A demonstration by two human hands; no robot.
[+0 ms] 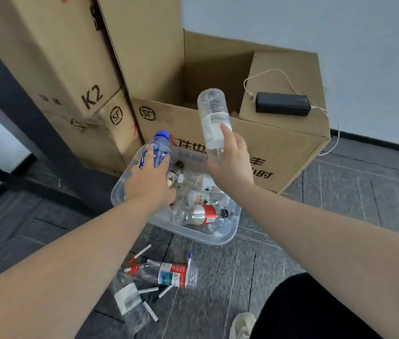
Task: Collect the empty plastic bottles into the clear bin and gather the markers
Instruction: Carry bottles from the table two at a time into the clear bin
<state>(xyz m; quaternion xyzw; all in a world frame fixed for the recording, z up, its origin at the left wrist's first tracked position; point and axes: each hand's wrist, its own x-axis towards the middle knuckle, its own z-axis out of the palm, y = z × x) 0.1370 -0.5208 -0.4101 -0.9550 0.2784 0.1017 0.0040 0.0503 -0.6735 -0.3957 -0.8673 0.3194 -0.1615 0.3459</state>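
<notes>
**Two bottles in my hands above the clear bin**

My left hand (149,182) wraps around a clear plastic bottle with a blue cap and blue label (155,152), my fingers (165,159) curled over its body; it tilts with the cap pointing up and away, just over the far left corner of the clear plastic bin (214,237). The blue label's writing is too blurred to read. My right hand (232,160) grips the neck end of a clear plastic bottle with a white label (213,118), held upside down with its base up, above the bin's far edge; its fine print is unreadable.

The bin sits on the dark grey tiled floor (340,216) and already holds several clear bottles, among them one with a red label and black cap (205,214) lying on its side.

On the floor nearer me lies a crushed clear bottle with a red cap and a red, white and green label (166,274), with white markers (141,252) scattered around it, one with a blue tip (190,259), and a flattened clear bottle with a white label (127,298) beside them.

Behind the bin stands an open brown cardboard box (279,143) with a round "SF" logo and red and black Chinese characters. A black rectangular power bank with a white cable (283,104) rests on its flap. To the left, a tall cardboard box (54,57) reads "K2", above a smaller box (117,123) that also bears the "SF" mark.
</notes>
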